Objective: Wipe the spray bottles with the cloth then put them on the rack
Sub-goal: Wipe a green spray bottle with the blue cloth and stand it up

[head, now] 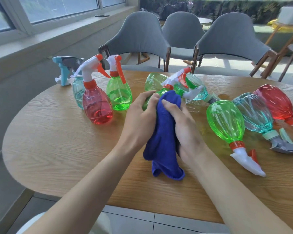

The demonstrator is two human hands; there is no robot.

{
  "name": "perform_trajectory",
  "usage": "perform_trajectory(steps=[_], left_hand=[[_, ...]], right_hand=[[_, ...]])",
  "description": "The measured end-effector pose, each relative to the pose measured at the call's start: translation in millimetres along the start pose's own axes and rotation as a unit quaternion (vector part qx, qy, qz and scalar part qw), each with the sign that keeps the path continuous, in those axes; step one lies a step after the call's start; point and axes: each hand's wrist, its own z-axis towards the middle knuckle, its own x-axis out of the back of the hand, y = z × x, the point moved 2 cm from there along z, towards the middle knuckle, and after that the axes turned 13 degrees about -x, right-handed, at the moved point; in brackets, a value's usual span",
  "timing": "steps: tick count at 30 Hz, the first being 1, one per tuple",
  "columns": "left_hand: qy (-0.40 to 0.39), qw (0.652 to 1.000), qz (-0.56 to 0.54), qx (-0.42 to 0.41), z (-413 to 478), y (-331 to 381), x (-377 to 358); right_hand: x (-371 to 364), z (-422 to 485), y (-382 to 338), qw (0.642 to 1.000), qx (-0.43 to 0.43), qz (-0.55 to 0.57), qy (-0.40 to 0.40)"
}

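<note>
Item: green spray bottle (167,86), held over the wooden table (57,149). Long axis runs from the palms away and rightward, with the trigger head beyond the fingertips. Left hand (140,114): fingers curled round the body. Right hand (184,125): fingers clamped on the blue cloth (162,132), which is pressed over the bottle and trails below the fingers. The body is mostly hidden and seems to be lifted.

This looks like an office lounge or café seating area: an oval wooden table (57,149), three grey padded chairs (139,39) just beyond it, a wide window (57,7) to its left, and a leafy green wall (235,7) far behind it.
</note>
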Motion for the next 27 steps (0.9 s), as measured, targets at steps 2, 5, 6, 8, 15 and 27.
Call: perform_trajectory(steps=[2, 5, 6, 8, 15, 27], left_hand=[[-0.006, 1.000, 0.007, -0.026, -2, 2, 1], [-0.034, 0.994, 0.048, -0.096, -10, 6, -5], [-0.041, 0.991, 0.063, -0.111, -12, 6, -7], [-0.039, 0.992, 0.073, -0.097, -11, 4, -8], [0.057, 0.994, -0.056, 0.068, 1, -4, -1], [0.064, 0.949, -0.208, 0.230, 10, -27, -4]], right_hand=[[-2, -2, -4, 1.000, 0.005, -0.004, -0.002], [2, 0, -13, 0.999, 0.015, 0.019, 0.030], [4, 1, -14, 0.999, 0.018, 0.017, 0.040], [3, 1, -12, 0.999, 0.022, -0.007, 0.046], [-6, 2, 0, 0.983, 0.070, -0.168, 0.023], [2, -4, -3, 0.987, 0.082, -0.118, -0.075]])
